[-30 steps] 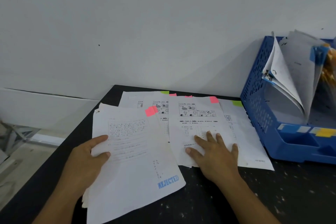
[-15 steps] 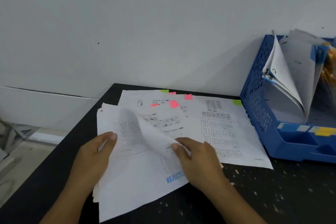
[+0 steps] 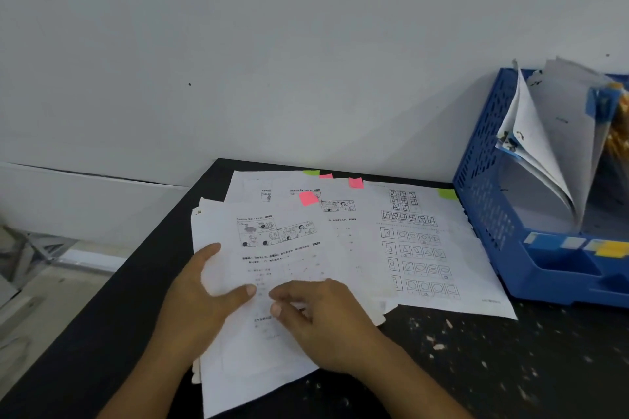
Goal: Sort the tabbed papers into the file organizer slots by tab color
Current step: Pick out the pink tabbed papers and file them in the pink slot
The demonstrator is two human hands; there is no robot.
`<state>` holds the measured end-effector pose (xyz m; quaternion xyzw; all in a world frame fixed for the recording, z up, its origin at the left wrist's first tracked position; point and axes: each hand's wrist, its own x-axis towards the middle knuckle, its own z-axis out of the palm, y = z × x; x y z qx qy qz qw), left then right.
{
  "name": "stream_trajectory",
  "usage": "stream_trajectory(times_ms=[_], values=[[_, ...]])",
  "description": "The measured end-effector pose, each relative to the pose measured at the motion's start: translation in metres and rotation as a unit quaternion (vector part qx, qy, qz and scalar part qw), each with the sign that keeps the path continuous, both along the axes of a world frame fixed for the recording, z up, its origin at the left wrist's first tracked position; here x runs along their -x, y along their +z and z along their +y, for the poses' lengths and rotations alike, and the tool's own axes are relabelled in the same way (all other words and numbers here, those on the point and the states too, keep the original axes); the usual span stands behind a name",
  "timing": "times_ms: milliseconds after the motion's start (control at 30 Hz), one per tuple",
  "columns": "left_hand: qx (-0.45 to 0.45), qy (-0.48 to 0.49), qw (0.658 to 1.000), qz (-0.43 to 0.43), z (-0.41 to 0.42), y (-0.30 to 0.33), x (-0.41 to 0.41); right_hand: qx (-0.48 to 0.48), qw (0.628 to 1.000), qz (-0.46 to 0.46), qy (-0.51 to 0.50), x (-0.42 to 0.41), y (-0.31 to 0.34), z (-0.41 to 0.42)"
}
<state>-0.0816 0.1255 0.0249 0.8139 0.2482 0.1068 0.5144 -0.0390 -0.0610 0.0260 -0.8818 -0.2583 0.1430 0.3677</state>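
Hands come nearest, both on the closest sheaf of papers (image 3: pixel 272 282) at six o'clock on the black bench (image 3: pixel 510 367). The left hand (image 3: pixel 200 303) grips its left edge, thumb on top and fingers tucked beneath. The right hand (image 3: pixel 320 316) rests on the sheet with fingers loosely curled; whether it pinches the paper I cannot tell. Beyond, toward twelve o'clock, more sheets fan out bearing pink tabs (image 3: pixel 308 198) and green tabs (image 3: pixel 446 193). At two o'clock stands the blue file organizer (image 3: pixel 490 201), already holding papers.
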Motion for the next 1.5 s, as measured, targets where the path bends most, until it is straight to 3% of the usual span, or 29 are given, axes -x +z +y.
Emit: stream_trajectory(times_ms=[67,133,233,333,533,633,700,800,900,1033,1167,1300,1500], values=[[-0.011,-0.003,1.0,-0.002,0.002,-0.004,-0.001,-0.019,1.0,0.018,-0.006,0.0,0.002,-0.001],[-0.012,0.001,1.0,-0.006,0.006,-0.007,-0.001,-0.027,0.996,-0.007,-0.09,-0.008,0.004,-0.006],[-0.024,0.009,1.0,-0.002,0.014,-0.009,-0.001,0.118,0.955,-0.134,-0.236,-0.028,0.003,-0.022],[-0.041,0.008,0.999,0.003,0.016,-0.01,-0.002,0.27,0.899,-0.124,-0.321,-0.045,-0.005,-0.041],[-0.052,0.006,0.999,0.011,0.014,-0.011,-0.003,0.313,0.893,-0.119,-0.3,-0.049,-0.025,-0.044],[-0.048,0.005,0.999,0.009,0.015,-0.011,-0.002,0.261,0.896,-0.171,-0.317,-0.051,-0.027,-0.041],[-0.046,0.006,0.999,0.007,0.015,-0.011,-0.003,0.178,0.901,-0.204,-0.34,-0.053,-0.025,-0.042],[-0.041,0.008,0.999,0.005,0.016,-0.011,-0.003,-0.015,0.918,-0.126,-0.375,-0.059,-0.013,-0.051],[-0.042,0.006,0.999,0.002,0.016,-0.01,-0.003,-0.169,0.896,-0.063,-0.406,-0.066,0.004,-0.067],[-0.044,0.012,0.999,0.007,0.013,-0.006,-0.003,-0.269,0.85,-0.018,-0.453,-0.072,0.023,-0.088],[-0.039,0.01,0.999,0.013,0.011,-0.004,-0.001,-0.309,0.835,0.006,-0.455,-0.07,0.039,-0.1],[0.003,0.014,1.0,-0.004,0.009,-0.002,-0.001,-0.27,0.883,0.054,-0.38,-0.051,0.038,-0.084],[0.159,0.036,0.986,-0.045,-0.001,0.016,0.004,-0.217,0.931,0.119,-0.269,-0.015,0.016,-0.038]])
